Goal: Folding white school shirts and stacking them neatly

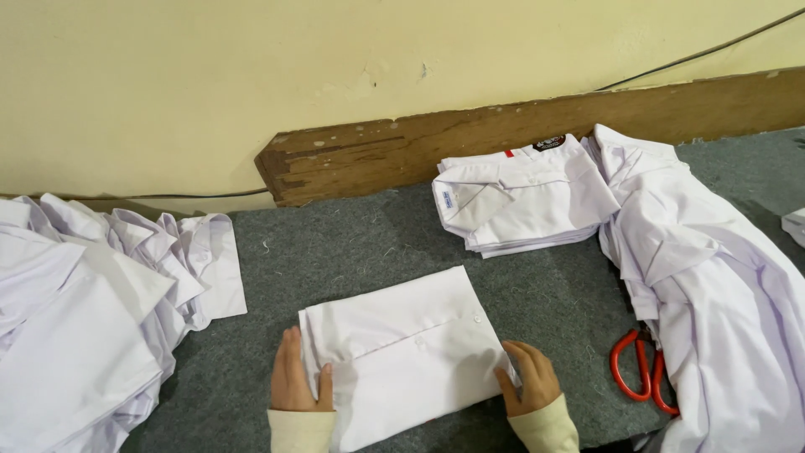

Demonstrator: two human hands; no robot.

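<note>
Pressing down on a folded white shirt (407, 352), both hands (293, 377) sit at the near edge of the grey felt-covered table (335, 243), cream cuffs showing at the wrists. The left hand lies flat with fingers together along the shirt's left fold, its thumb resting on the cloth; the right hand (530, 377) is curled at the shirt's lower right corner, fingertips tucked against the edge, though whether it pinches the cloth or only pushes it cannot be told. The shirt lies button-side up, a neat rectangle slightly skewed to the table's edge, its placket running across the middle. As a judgement, the fold looks nearly finished: the sides are turned in and the hands seem to be squaring and smoothing the last crease, so whatever follows would call for keeping both edges held together so the layers do not slide apart. To the right, red-handled scissors (641, 369) lie on the felt, partly under a loose heap of white shirts (713, 277). To the left, another rumpled pile of white garments (92, 310) spreads off the frame. Farther back, a tidy stack of folded shirts (520, 201) rests near a worn wooden board (402, 151) that runs along the cream wall (251, 75), with a dark cable (713, 50) crossing above it.
</note>
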